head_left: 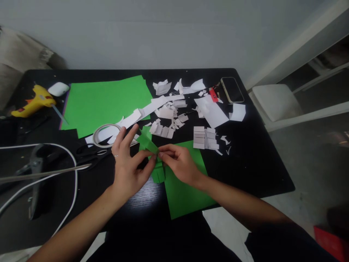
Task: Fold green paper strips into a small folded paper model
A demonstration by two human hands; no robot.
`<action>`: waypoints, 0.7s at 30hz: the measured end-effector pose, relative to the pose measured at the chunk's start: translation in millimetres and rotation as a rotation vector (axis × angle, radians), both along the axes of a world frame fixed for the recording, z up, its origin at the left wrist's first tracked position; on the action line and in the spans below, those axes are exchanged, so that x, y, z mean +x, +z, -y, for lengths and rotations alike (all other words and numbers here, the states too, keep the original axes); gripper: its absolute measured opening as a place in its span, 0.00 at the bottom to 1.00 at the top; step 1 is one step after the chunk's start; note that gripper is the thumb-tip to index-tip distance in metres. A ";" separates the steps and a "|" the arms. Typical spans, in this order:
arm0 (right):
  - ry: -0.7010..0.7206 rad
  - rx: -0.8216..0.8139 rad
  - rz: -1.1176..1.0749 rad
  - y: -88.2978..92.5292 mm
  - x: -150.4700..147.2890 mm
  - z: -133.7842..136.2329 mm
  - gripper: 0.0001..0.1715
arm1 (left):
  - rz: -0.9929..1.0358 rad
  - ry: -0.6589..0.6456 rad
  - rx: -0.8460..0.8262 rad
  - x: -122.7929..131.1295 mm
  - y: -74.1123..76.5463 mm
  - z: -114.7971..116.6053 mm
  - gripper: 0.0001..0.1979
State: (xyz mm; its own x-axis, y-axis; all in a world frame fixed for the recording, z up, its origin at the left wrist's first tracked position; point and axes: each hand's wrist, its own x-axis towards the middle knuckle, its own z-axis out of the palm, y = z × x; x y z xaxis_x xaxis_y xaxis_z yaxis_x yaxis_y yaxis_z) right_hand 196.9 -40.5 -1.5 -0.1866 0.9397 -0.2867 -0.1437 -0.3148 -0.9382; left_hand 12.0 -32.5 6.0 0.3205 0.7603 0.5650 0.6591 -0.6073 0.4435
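A folded green paper piece (158, 174), with creased flaps and a strip rising to the upper left, is held between both hands near the table's middle. My left hand (131, 163) pinches it between thumb and index finger, its other fingers raised. On the right side my right hand (181, 163) grips the same piece with thumb and index finger, the tips touching close to my left thumb. Under my right hand and wrist lies a flat green sheet (185, 196). Folded white paper pieces (200, 138) rest just beyond that sheet.
On the black table (245, 160) are a large green sheet (106, 102), a tape roll (95, 136), scissors (91, 156), a yellow glue gun (36, 102), white scraps (166, 111), a red lighter (213, 95) and a phone (232, 90). A white cable (76, 182) loops at the left.
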 end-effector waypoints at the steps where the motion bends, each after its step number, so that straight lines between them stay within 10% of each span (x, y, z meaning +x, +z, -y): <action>1: 0.001 -0.003 0.001 0.1 0.0 0.0 0.11 | -0.003 -0.003 0.001 0.0 -0.3 0.0 0.06; 21: -0.005 -0.017 -0.143 4.5 1.1 -3.7 0.16 | -0.079 -0.039 -0.033 0.6 -0.9 0.4 0.09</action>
State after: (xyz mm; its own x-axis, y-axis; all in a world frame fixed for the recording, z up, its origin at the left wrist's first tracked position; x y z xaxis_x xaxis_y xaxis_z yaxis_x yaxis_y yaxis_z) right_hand 197.9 -36.8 3.0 -0.2220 0.9360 -0.2731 -0.2770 -0.3291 -0.9028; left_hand 12.7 -33.0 5.2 0.3929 0.7644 0.5112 0.6693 -0.6189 0.4110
